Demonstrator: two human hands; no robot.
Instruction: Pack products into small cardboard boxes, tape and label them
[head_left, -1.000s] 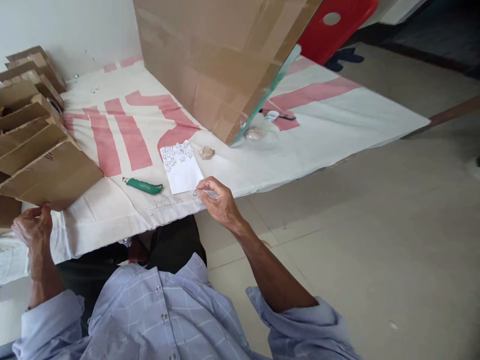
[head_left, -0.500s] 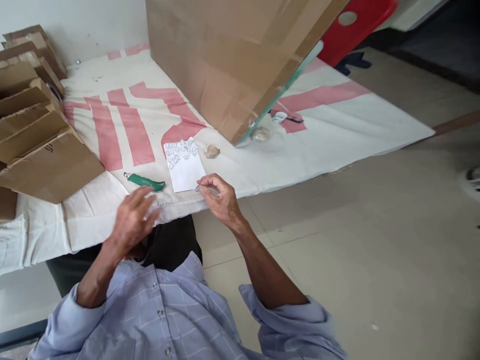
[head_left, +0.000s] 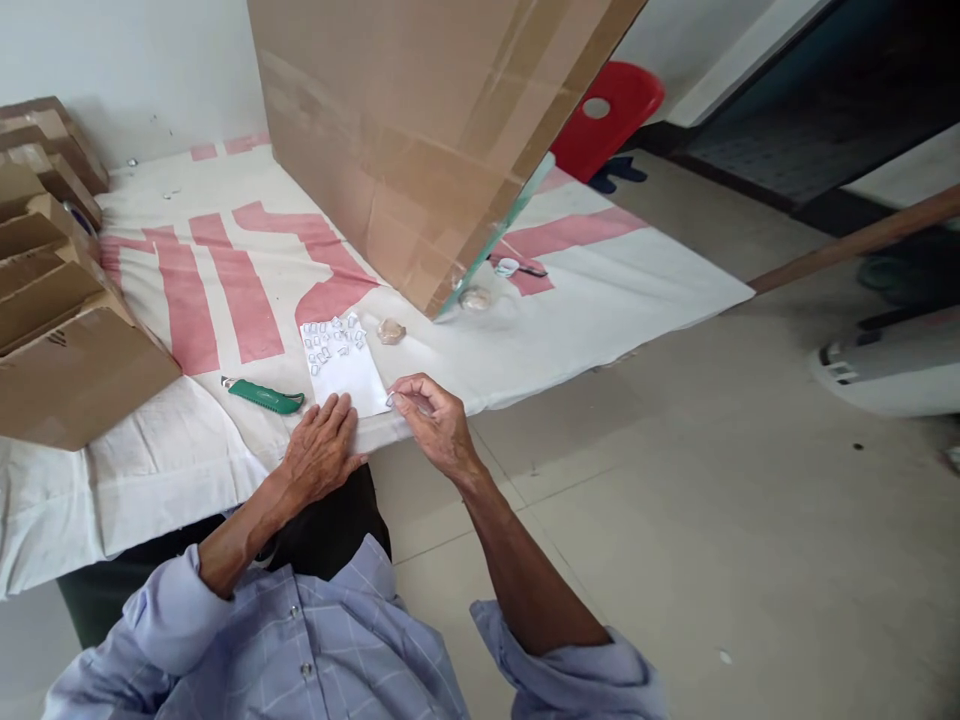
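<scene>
A white sheet of paper (head_left: 351, 385) lies near the table's front edge, with several small dark-outlined pieces (head_left: 330, 337) spread over its far half. My left hand (head_left: 322, 450) rests flat on the sheet's near left corner, fingers stretched out. At the near right corner, my right hand (head_left: 437, 425) pinches a small thin piece (head_left: 391, 398) between thumb and fingertips; its exact kind is too small to make out. Left of the paper is a green utility knife (head_left: 264, 395). A small brownish lump in clear wrapping (head_left: 391, 331) sits to the paper's right.
A large taped cardboard sheet or box (head_left: 390, 140) stands tilted behind the paper. Folded cartons (head_left: 82, 380) are stacked at the left. Another wrapped lump (head_left: 475, 298) and a dark-handled tool (head_left: 532, 268) lie farther right, with a red chair (head_left: 615, 110) beyond.
My left hand has come forward and right, down onto the paper's corner. The right hand keeps its pinch by the near right corner. The camera view has shifted to the right.
</scene>
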